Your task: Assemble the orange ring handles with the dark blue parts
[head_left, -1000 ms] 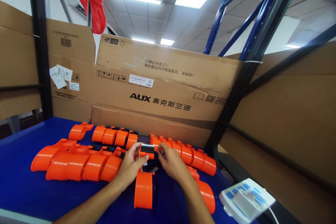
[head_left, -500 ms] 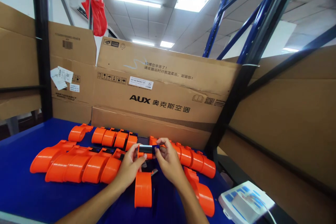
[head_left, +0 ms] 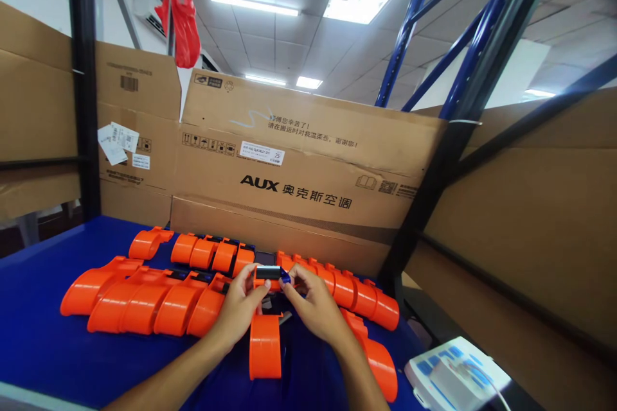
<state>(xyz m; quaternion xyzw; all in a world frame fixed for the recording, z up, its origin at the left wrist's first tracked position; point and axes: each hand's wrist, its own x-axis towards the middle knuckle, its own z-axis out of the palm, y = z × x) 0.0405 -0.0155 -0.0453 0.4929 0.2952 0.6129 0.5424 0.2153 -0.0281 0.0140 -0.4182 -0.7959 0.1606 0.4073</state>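
An orange tape dispenser [head_left: 266, 345] stands on the blue table [head_left: 38, 334] right before me, its black toothed head [head_left: 268, 273] raised between my hands. My left hand [head_left: 240, 311] grips the head's left side, fingers curled and thumb on top. My right hand [head_left: 313, 306] pinches its right end, where a small blue piece [head_left: 286, 278] shows at the fingertips. Both hands are closed on the dispenser.
Rows of orange dispensers [head_left: 144, 302] lie left of my hands, and more [head_left: 357, 295] run to the right. AUX cardboard boxes [head_left: 299, 186] wall the table's far side. A white and blue device [head_left: 456, 376] with a cable sits at the lower right. Black rack posts [head_left: 87, 90] stand nearby.
My hands lifted slightly and closed in on the dispenser head; my right fingers shifted to its right end, where a blue piece now shows. The view drifted a little.
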